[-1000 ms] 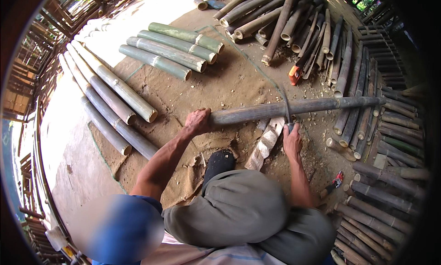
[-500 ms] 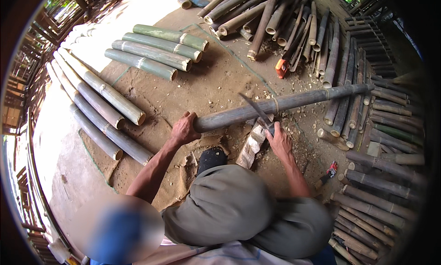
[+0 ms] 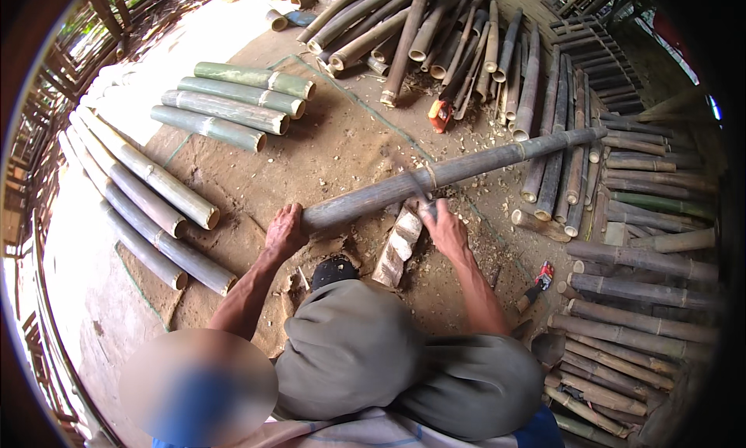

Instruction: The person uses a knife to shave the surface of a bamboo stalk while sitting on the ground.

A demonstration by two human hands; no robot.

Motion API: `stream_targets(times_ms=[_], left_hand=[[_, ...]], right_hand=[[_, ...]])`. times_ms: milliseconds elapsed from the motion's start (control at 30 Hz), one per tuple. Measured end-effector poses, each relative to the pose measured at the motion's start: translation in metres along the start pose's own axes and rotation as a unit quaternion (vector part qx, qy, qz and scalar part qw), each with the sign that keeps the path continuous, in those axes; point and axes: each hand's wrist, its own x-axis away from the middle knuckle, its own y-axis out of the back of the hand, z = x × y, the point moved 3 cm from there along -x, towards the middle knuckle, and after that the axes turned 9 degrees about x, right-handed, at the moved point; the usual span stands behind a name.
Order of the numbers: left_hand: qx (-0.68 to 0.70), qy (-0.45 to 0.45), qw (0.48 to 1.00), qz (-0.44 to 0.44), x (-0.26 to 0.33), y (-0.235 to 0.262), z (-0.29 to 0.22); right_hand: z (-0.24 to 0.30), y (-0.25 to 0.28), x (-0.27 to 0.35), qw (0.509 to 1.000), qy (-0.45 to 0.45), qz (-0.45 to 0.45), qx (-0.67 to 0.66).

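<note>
Overall, long grey-brown bamboo pole (image 3: 458,167), knotted, weathered.

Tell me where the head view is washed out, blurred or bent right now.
Head view: sunlit ground at upper left is blown out; the blade by the right hand smears with motion; the long bamboo pole held by the left hand bows from fisheye; the rim goes dark.

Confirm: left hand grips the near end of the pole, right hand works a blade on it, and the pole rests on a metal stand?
Not quite. The head view shows the pole resting on a wooden block, not a metal stand. The left hand does grip its near end, and the right hand works a blade on it.
</note>
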Motion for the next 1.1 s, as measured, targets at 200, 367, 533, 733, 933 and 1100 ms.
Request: stream_targets(times_ms=[200,367,533,733,933,1100], left_hand=[[0.120,-0.013,0.992,0.048,-0.003,0.003,-0.037],[0.190,0.012,0.980,0.063,0.020,0.025,-0.020],[0.123,-0.006,0.990,0.064,0.027,0.014,-0.034],[0.233,0.134,0.922,0.278,0.018,0.009,-0.025],[0.136,0.039,0.981,0.135,0.044,0.002,-0.028],[-0.011,0.017,0.999,0.039,0.053,-0.015,-0.055]], right_hand=[[-0.072,0.003,-0.006,0.953,-0.072,-0.289,-0.053],[-0.030,0.013,0.013,0.996,-0.019,-0.091,-0.001],[-0.040,0.010,0.022,0.992,-0.031,-0.118,-0.039],[-0.038,-0.005,0.019,0.978,0.011,-0.207,0.028],[-0.006,-0.028,0.048,0.977,0.116,-0.152,0.093],[-0.053,-0.012,0.036,0.983,0.007,-0.178,-0.036]])
